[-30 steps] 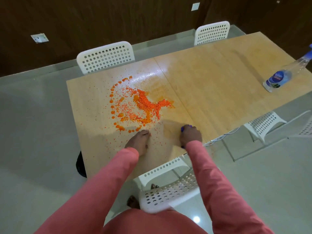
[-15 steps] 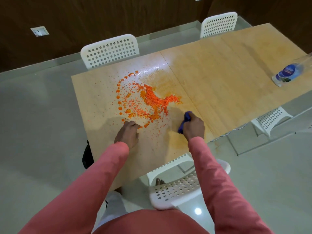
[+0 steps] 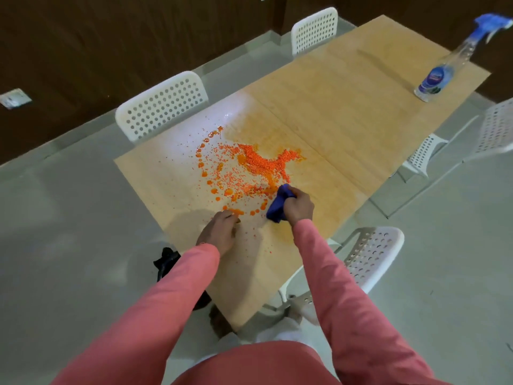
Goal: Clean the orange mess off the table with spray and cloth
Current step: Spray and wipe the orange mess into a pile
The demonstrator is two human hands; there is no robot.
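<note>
Head view: right hand (image 3: 298,205) grips cloth (image 3: 278,207), partly hidden; left hand (image 3: 219,232) fingers loosely curled, tips unclear.

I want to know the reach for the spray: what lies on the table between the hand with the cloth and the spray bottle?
In the head view, only bare wooden table lies between the right hand gripping the blue cloth and the spray bottle.
</note>
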